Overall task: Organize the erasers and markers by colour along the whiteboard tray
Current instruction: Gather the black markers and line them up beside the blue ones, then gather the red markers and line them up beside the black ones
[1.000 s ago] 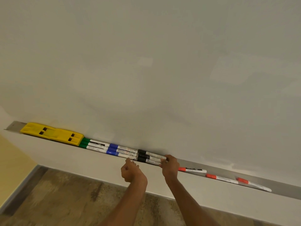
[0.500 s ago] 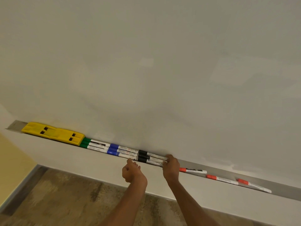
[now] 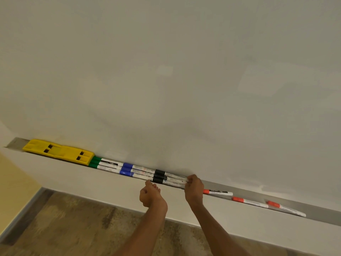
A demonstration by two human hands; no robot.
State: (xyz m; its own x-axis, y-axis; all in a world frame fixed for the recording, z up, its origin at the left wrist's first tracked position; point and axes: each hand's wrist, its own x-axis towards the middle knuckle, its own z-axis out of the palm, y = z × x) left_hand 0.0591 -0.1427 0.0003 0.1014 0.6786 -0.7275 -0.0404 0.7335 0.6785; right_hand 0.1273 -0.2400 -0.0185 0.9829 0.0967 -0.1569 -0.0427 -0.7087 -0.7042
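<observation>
Right hand (image 3: 193, 189) grips black markers (image 3: 172, 179), left hand (image 3: 150, 195) curled, empty; better push them flush against blue markers (image 3: 137, 170).

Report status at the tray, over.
Right hand grips the black markers at their ends; left hand curled, empty, by their caps. Three red markers lie spaced out to the right. Nothing blocking.

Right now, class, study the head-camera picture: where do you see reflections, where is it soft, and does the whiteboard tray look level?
Head view: soft, even light; faint pale rectangular reflections on the whiteboard, no harsh glare; the floor at lower left is smeared; the tray slants down to the right, not level; the print on the black markers is too soft to read.
</observation>
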